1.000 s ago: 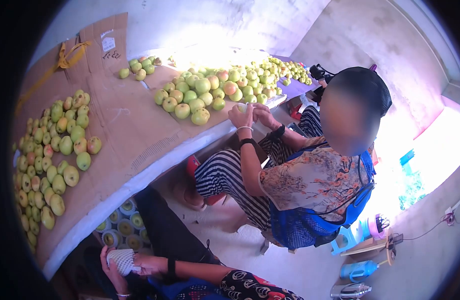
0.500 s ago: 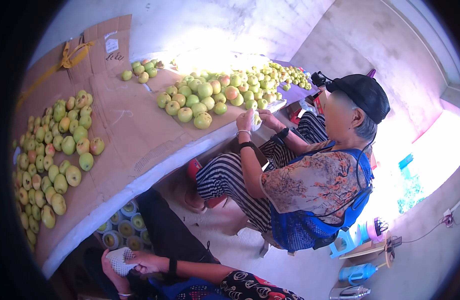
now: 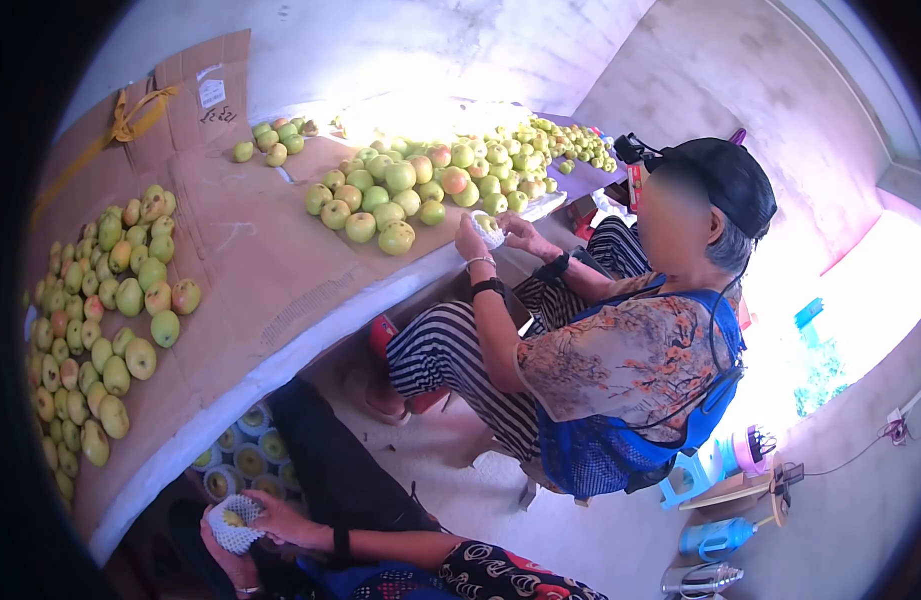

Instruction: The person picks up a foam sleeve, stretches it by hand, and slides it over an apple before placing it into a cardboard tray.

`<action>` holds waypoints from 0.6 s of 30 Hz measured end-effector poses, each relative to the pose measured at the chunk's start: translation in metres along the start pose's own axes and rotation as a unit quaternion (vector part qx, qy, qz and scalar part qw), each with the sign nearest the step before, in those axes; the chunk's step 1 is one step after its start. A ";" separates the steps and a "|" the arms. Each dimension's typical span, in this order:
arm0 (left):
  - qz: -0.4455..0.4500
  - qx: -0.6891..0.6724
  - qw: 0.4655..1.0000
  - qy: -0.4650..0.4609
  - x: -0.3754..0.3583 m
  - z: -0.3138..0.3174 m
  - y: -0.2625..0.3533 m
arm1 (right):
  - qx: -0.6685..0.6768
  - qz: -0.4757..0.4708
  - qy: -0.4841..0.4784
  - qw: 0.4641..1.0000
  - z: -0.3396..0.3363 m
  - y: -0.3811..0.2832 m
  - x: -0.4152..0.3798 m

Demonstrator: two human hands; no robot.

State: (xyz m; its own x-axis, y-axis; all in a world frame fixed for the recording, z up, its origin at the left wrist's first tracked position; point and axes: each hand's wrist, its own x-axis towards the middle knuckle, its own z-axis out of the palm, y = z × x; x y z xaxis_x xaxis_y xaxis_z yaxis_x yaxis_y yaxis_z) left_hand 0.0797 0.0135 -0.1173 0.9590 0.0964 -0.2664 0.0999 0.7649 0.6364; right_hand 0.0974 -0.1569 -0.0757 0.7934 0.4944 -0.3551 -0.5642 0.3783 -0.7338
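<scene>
At the bottom left, my left hand [image 3: 227, 562] is wrapped round an apple [image 3: 234, 519] in a white foam net [image 3: 232, 540]. A patch of the apple's yellow-green skin shows at the net's opening. My right hand [image 3: 292, 524], with a black band at its wrist, has its fingers closed on the net's near edge. Just beyond my hands, a box of netted apples [image 3: 250, 460] sits below the table edge, partly hidden by my dark trouser leg [image 3: 325, 440].
Loose apples lie in a left pile [image 3: 110, 300] and a middle pile [image 3: 400, 190] on the cardboard-covered table [image 3: 250, 260]. A seated co-worker [image 3: 620, 350] on the right holds another netted apple [image 3: 488, 232]. Blue flasks [image 3: 718, 540] stand at the lower right.
The foam net in my hands has turned, and the apple's skin now shows at its opening. The co-worker's right hand has drawn away from their netted apple. The view has shifted slightly.
</scene>
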 end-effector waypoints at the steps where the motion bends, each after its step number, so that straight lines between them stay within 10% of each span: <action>1: 0.008 0.051 0.999 0.016 -0.003 0.012 0.005 | -0.040 -0.010 -0.024 0.999 0.000 -0.003 -0.001; 8: 0.077 0.186 0.979 0.023 -0.028 0.057 0.010 | -0.166 0.005 -0.015 0.986 0.004 -0.047 -0.019; 18: -0.096 0.026 0.992 0.075 -0.055 0.037 0.032 | -0.268 -0.087 -0.038 0.959 0.008 0.009 -0.006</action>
State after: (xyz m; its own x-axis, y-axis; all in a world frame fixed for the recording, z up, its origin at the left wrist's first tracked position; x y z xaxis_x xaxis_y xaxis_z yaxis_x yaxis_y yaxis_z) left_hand 0.0395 0.0089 -0.0553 0.8710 0.0501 -0.4886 0.2936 0.7443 0.5998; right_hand 0.0855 -0.1505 -0.0755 0.8347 0.5234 -0.1713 -0.2097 0.0145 -0.9777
